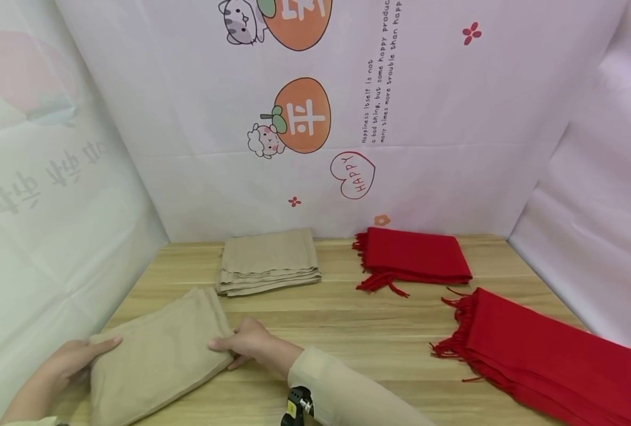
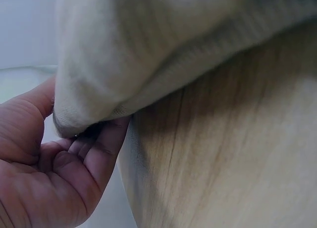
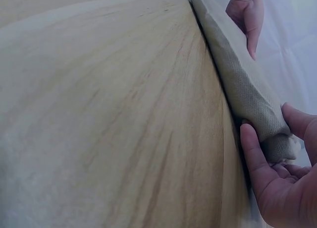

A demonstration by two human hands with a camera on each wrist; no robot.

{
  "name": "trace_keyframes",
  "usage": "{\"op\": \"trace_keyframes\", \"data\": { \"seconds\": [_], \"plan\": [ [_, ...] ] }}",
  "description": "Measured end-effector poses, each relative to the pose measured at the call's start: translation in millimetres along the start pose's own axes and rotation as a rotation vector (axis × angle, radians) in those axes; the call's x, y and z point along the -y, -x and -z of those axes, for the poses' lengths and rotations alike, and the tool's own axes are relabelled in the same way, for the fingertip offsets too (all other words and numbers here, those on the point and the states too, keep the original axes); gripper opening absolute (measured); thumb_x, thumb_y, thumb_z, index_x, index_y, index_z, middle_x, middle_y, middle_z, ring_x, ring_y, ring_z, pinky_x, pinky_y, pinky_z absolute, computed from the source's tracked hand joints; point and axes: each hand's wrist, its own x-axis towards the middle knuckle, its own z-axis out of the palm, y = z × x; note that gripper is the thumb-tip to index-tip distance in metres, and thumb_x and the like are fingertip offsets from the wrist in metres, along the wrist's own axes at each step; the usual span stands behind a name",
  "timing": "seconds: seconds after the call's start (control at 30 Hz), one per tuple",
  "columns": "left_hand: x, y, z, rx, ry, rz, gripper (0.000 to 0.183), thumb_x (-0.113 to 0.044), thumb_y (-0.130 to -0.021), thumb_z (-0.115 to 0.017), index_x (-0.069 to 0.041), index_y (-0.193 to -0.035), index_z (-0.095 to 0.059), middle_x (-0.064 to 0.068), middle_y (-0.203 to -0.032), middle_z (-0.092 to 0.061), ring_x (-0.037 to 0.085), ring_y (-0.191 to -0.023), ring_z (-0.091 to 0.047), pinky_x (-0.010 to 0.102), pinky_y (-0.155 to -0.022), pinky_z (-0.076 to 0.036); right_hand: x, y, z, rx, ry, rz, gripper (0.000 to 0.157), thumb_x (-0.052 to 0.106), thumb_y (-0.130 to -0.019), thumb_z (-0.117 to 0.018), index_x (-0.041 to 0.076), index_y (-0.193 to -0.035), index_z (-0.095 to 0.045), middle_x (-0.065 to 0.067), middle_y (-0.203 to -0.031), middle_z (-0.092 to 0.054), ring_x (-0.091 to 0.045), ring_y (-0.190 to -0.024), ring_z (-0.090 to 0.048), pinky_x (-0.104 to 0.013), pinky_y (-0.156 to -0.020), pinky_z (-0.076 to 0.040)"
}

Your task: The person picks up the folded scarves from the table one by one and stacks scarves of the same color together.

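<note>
A folded beige cloth (image 1: 158,355) lies at the front left of the table, tilted slightly up at its left end. At that end my left hand (image 1: 65,365) grips its edge, thumb on top and fingers underneath. My right hand (image 1: 252,342) pinches the opposite edge, its thumb over the fabric. In the right wrist view the cloth (image 3: 237,74) shows as a thick fold between the right hand (image 3: 282,183) and the left hand (image 3: 247,12). The left wrist view shows the left hand's fingers (image 2: 106,143) curled beneath the cloth's corner.
Behind the held cloth lies another folded beige cloth (image 1: 269,254). A folded red fringed scarf (image 1: 416,254) sits at the back right, and a longer red fringed scarf (image 1: 555,355) is nearer on the right. White printed sheets (image 1: 427,118) wall the wooden table (image 1: 347,331) on three sides.
</note>
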Motion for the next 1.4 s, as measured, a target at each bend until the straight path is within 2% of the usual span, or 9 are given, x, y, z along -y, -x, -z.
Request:
{"op": "trace_keyframes", "data": {
  "seconds": [0.17,0.37,0.63,0.77,0.9,1.1,1.27,1.4],
  "plan": [
    [2.9,-1.0,0.0,-0.001,0.003,-0.002,0.044,-0.048,-0.089,-0.067,-0.015,-0.066,-0.047,-0.009,-0.049,-0.039,0.006,-0.045,-0.036,0.022,-0.048,-0.039,-2,-2,-0.7,0.008,0.006,0.008,0.023,0.015,-0.085,-0.077,-0.004,-0.084,-0.065,-0.01,-0.074,-0.064,-0.023,-0.067,-0.068,-0.034,-0.059,-0.057],
    [4.5,-1.0,0.4,-0.007,0.0,-0.02,0.044,-0.048,-0.089,-0.067,-0.009,-0.075,-0.053,-0.008,-0.052,-0.042,0.007,-0.046,-0.036,0.023,-0.048,-0.039,-4,-2,-2.0,0.008,0.032,0.036,0.02,0.014,-0.085,-0.077,-0.003,-0.082,-0.066,-0.009,-0.07,-0.066,-0.022,-0.065,-0.068,-0.032,-0.058,-0.057],
    [0.0,4.2,1.3,-0.018,-0.016,-0.059,0.037,-0.041,-0.092,-0.064,-0.009,-0.076,-0.055,-0.008,-0.049,-0.036,0.007,-0.043,-0.034,0.024,-0.045,-0.038,-4,-2,-4.2,-0.014,0.063,0.08,0.017,0.013,-0.084,-0.077,-0.001,-0.081,-0.068,-0.006,-0.069,-0.065,-0.017,-0.064,-0.066,-0.032,-0.057,-0.056],
    [-7.2,6.0,4.0,-0.007,0.016,-0.081,0.039,-0.038,-0.094,-0.063,0.001,-0.088,-0.061,-0.007,-0.056,-0.048,0.008,-0.049,-0.045,0.025,-0.051,-0.045,-4,-2,-4.1,-0.034,0.085,0.118,0.016,0.014,-0.083,-0.078,0.001,-0.082,-0.069,-0.004,-0.069,-0.065,-0.015,-0.062,-0.064,-0.031,-0.056,-0.055],
    [-13.0,7.1,5.4,-0.002,0.031,-0.083,0.048,-0.037,-0.095,-0.061,0.01,-0.101,-0.06,-0.003,-0.067,-0.059,0.011,-0.059,-0.055,0.027,-0.059,-0.05,-3,-2,-3.2,-0.032,0.103,0.149,0.015,0.015,-0.084,-0.077,0.002,-0.085,-0.069,-0.002,-0.07,-0.064,-0.013,-0.062,-0.062,-0.03,-0.056,-0.055],
    [-15.9,10.2,6.2,-0.018,0.004,-0.084,0.055,-0.038,-0.097,-0.059,0.016,-0.108,-0.056,-0.001,-0.071,-0.062,0.015,-0.063,-0.058,0.029,-0.063,-0.05,0,0,-2.8,-0.044,0.126,0.168,0.015,0.016,-0.083,-0.078,0.005,-0.083,-0.068,-0.001,-0.069,-0.063,-0.011,-0.061,-0.059,-0.026,-0.054,-0.051],
    [-20.5,12.0,7.5,-0.017,-0.009,-0.099,0.066,-0.04,-0.097,-0.059,0.022,-0.116,-0.05,0.003,-0.085,-0.067,0.018,-0.077,-0.063,0.028,-0.07,-0.051,2,3,-1.9,-0.047,0.123,0.181,0.016,0.017,-0.083,-0.078,0.005,-0.084,-0.068,0.0,-0.071,-0.063,-0.011,-0.062,-0.059,-0.026,-0.056,-0.052],
    [-24.5,12.7,7.7,-0.017,-0.032,-0.11,0.071,-0.041,-0.097,-0.058,0.024,-0.121,-0.045,0.004,-0.091,-0.067,0.018,-0.081,-0.064,0.03,-0.073,-0.051,3,6,-0.7,-0.054,0.123,0.195,0.016,0.018,-0.082,-0.079,0.006,-0.083,-0.068,0.001,-0.071,-0.063,-0.011,-0.062,-0.059,-0.025,-0.055,-0.05]
  ]
}}
